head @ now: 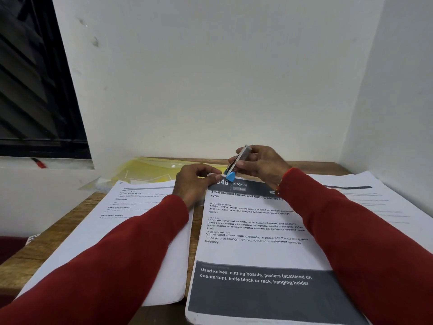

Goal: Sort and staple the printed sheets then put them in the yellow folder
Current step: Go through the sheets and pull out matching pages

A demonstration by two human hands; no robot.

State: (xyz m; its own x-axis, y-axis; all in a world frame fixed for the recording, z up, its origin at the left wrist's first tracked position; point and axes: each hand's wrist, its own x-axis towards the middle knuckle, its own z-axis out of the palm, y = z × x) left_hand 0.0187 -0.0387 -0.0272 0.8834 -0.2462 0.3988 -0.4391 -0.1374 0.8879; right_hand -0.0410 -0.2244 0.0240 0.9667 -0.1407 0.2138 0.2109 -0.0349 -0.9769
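A printed set headed "KITCHEN" (253, 233) lies in front of me on the wooden desk. My right hand (262, 166) grips a small metal stapler with a blue end (235, 165), tilted over the set's top left corner. My left hand (194, 184) pinches that same corner with thumb and fingers. A second stack of printed sheets (131, 221) lies to the left under my left forearm. The translucent yellow folder (145, 171) rests flat against the wall behind the sheets.
More printed sheets (365, 200) spread at the right by the side wall. The wooden desk (58, 233) shows at the left edge. A dark window (30, 90) fills the upper left; a white wall stands close behind the desk.
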